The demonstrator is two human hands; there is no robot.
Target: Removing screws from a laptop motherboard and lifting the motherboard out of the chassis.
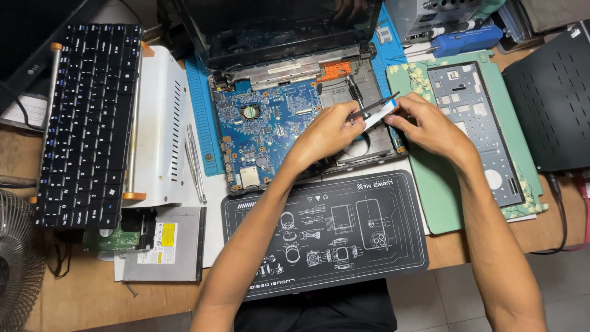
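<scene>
Your laptop (295,123) lies stripped: keyboard (86,123) off, blue board (264,129) bared. Your left hand (329,132) and right hand (430,126) pinch 1 flat ribbon cable (378,114); reassembly remains.

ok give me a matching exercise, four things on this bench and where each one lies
Things:
1. keyboard
2. optical drive
3. blue circuit board
4. grey cover panel

Places:
a. on the green mat, far right
b. inside the opened laptop, centre
c. near edge of the bench, left of the black mat
d. far left, on the white metal stand

Pairs: 1-d, 2-c, 3-b, 4-a
</scene>
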